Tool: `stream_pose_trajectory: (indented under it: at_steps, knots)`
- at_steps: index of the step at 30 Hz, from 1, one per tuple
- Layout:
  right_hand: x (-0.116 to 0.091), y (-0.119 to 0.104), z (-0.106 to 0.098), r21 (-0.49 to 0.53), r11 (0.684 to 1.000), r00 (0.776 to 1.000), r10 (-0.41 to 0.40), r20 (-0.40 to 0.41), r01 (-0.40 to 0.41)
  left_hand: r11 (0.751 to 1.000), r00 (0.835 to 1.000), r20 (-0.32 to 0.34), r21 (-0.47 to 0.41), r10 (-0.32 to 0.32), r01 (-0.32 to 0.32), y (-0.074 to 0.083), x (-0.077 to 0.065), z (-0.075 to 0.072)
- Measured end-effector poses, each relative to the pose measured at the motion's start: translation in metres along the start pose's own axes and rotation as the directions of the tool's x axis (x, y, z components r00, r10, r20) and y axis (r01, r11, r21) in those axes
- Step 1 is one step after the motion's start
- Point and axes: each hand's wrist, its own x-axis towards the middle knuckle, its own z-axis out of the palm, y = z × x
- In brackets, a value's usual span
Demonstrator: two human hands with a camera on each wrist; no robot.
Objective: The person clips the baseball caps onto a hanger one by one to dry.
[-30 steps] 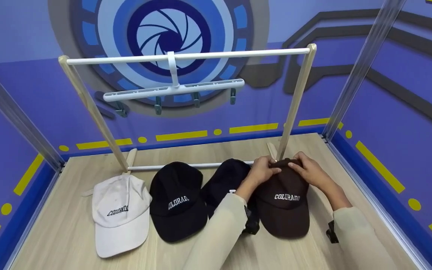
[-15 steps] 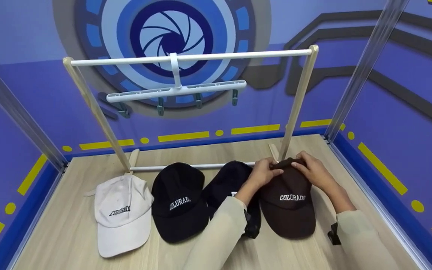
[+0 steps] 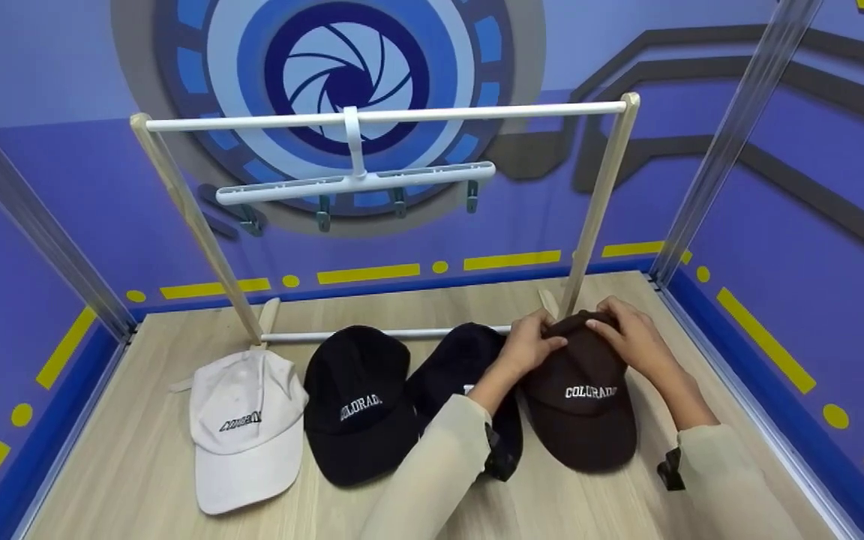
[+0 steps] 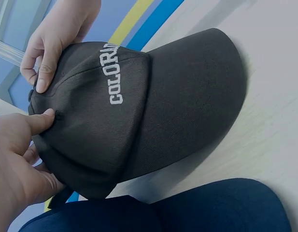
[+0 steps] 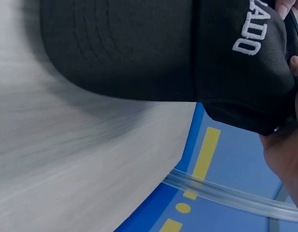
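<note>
A dark brown baseball cap (image 3: pixel 582 397) with white COLORADO lettering is at the right end of a row of caps, brim toward the viewer. My left hand (image 3: pixel 528 346) grips the back left of its crown, thumb on top. On the other side my right hand (image 3: pixel 636 339) grips the crown's back right, its thumb also on top. In the left wrist view both thumbs press the brown cap (image 4: pixel 91 96) near the crown's top, fingers tucked behind the fabric. The right wrist view shows the cap's brim (image 5: pixel 124 48) over the tabletop. Beside it lies a navy cap (image 3: pixel 456 356), partly hidden by my left forearm.
A black cap (image 3: pixel 357 405) and a white cap (image 3: pixel 248 420) lie to the left on the wooden tabletop (image 3: pixel 132 450). Behind them stands a rack (image 3: pixel 595 202) with a white hanger (image 3: pixel 417 178) carrying several green clips (image 3: pixel 323 214). Walls surround the table.
Both hands have shifted the brown cap slightly to the right, and its brim has swung right, away from the navy cap. The head view has also shifted a little.
</note>
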Motion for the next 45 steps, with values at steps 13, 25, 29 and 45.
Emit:
stream_pose_trajectory:
  at_steps: [13, 25, 29, 45]
  knots:
    - [0.012, -0.017, -0.007, -0.015, 0.999, 0.998, -0.033, -0.060, 0.032, 0.999, 0.999, -0.047, -0.048, -0.016, 0.014, 0.009, 0.002, -0.012]
    - [0.026, -0.038, -0.025, -0.024, 0.998, 0.986, -0.059, -0.153, 0.056, 0.997, 0.995, -0.097, -0.070, -0.035, 0.028, 0.034, 0.001, -0.026]
    - [0.027, -0.044, -0.028, -0.042, 0.997, 0.984, -0.065, -0.167, 0.059, 0.997, 0.994, -0.105, -0.068, -0.027, 0.020, 0.038, -0.001, -0.030]
    - [0.030, -0.065, -0.024, -0.008, 0.997, 0.973, -0.073, -0.217, 0.073, 0.997, 0.993, -0.120, -0.079, -0.014, 0.005, 0.038, -0.011, -0.048]
